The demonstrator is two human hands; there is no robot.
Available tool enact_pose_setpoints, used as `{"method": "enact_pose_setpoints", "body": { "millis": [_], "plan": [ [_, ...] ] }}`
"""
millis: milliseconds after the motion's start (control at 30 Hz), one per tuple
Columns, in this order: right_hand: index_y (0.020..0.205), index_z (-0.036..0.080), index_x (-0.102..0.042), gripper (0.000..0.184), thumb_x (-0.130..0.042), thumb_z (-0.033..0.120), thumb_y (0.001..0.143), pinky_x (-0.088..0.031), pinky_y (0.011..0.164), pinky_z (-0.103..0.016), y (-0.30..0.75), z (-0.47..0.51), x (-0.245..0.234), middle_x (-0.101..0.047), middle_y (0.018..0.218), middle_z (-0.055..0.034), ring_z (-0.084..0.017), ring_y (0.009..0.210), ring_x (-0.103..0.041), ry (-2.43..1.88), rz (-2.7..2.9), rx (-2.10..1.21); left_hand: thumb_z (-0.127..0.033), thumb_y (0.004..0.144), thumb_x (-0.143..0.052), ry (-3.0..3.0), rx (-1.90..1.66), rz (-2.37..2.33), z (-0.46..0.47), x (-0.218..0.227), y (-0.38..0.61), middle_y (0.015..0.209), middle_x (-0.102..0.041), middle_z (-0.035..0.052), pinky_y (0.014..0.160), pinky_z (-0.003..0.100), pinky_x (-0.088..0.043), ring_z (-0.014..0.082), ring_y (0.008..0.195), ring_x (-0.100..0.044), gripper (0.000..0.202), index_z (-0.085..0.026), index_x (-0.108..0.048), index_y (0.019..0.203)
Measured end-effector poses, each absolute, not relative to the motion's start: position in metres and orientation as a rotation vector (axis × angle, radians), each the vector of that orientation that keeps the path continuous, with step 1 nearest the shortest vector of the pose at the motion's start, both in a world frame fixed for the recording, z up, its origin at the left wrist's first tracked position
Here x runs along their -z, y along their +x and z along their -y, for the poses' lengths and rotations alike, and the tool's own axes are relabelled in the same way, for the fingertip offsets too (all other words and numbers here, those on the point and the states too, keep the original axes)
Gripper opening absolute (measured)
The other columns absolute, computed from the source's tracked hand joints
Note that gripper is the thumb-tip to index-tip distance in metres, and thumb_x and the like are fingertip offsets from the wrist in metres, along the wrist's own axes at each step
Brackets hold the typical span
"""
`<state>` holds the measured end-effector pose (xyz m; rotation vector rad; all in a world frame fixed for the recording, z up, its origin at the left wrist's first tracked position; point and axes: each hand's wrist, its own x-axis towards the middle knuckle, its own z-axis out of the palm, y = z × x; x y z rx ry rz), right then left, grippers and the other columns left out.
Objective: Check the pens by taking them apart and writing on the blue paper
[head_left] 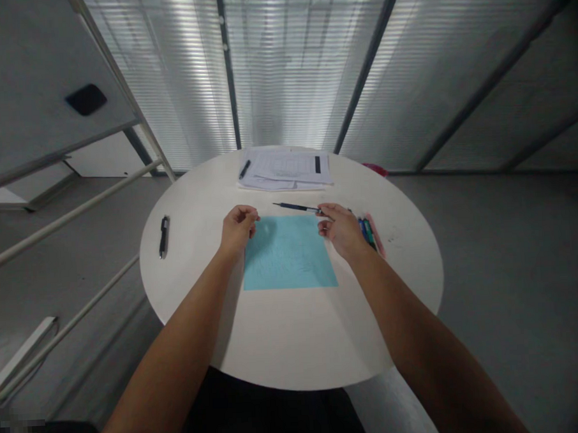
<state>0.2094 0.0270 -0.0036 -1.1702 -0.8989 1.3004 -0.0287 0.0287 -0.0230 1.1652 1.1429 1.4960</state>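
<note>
**Right hand (342, 232) pinching a dark blue pen (295, 207) above a light blue sheet (288, 255) on a round white table (295, 350)**

Head-camera view looking forward and down; clock positions are taken from the table's centre, with 12 o'clock farthest from the person. The right hand lies at about 2 o'clock, with the thumb and fingertips pressed together on the rear end of the pen. The pen is held roughly level, just beyond the far edge of the sheet, with its metal tip pointing toward 9 o'clock. The left hand (238, 228), at about 10 o'clock, is loosely curled above the sheet's far left corner, its fingertips drawn in; no held object can be seen, and contact with the sheet cannot be determined. The square sheet lies flat at the table's centre, between the hands. At 12 o'clock is a stack of printed papers (284, 169), with a black pen (244, 169) lying at its left edge. A black pen with a silver clip (163, 237) lies alone at 9 o'clock. A bunch of pens (367, 233) with a pink marker (376, 235) lies at 3 o'clock, just beside the right hand. A red object (376, 169) shows past the rim at 1 o'clock.
</note>
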Motion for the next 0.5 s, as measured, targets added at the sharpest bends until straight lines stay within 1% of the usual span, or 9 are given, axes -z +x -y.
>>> {"method": "enact_pose_setpoints", "body": {
  "millis": [100, 200, 333, 500],
  "plan": [
    [0.086, 0.023, -0.058, 0.021, -0.065, 0.033, 0.069, -0.039, 0.049, -0.025, 0.212, -0.024, 0.000, -0.060, 0.083, -0.0008, -0.009, 0.054, -0.051, -1.104, 0.854, -1.321, -0.032, 0.072, -0.065, 1.297, -1.520, -1.235, -0.028, 0.026, -0.029, 0.068, -0.059, -0.0016, 0.049, 0.022, -0.036, 0.0083, 0.051, -0.046, 0.019, -0.019, -0.058, 0.083],
    [0.084, 0.023, -0.056, 0.019, -0.064, 0.032, 0.069, -0.037, 0.048, -0.025, 0.212, -0.025, -0.001, -0.059, 0.082, -0.0008, -0.009, 0.053, -0.049, -1.112, 0.779, -1.307, -0.029, 0.074, -0.064, 1.575, -1.444, -1.349, -0.027, 0.030, -0.030, 0.068, -0.059, -0.0005, 0.057, 0.022, -0.038, 0.0097, 0.059, -0.049, 0.013, -0.018, -0.062, 0.079],
    [0.083, 0.023, -0.054, 0.019, -0.064, 0.032, 0.069, -0.036, 0.045, -0.025, 0.210, -0.029, 0.000, -0.057, 0.078, -0.0002, -0.009, 0.050, -0.046, -1.183, 0.744, -1.271, -0.028, 0.077, -0.060, 1.732, -1.328, -1.396, -0.027, 0.034, -0.031, 0.066, -0.058, -0.0005, 0.058, 0.023, -0.037, 0.0104, 0.058, -0.048, 0.012, -0.017, -0.063, 0.082],
    [0.082, 0.023, -0.055, 0.016, -0.063, 0.029, 0.070, -0.037, 0.045, -0.025, 0.209, -0.029, -0.002, -0.058, 0.076, -0.0005, -0.010, 0.051, -0.047, -1.168, 0.712, -1.296, -0.025, 0.076, -0.060, 1.750, -1.333, -1.390, -0.029, 0.037, -0.032, 0.067, -0.057, -0.0007, 0.059, 0.024, -0.037, 0.0108, 0.059, -0.049, 0.013, -0.018, -0.064, 0.086]
  ]
}}
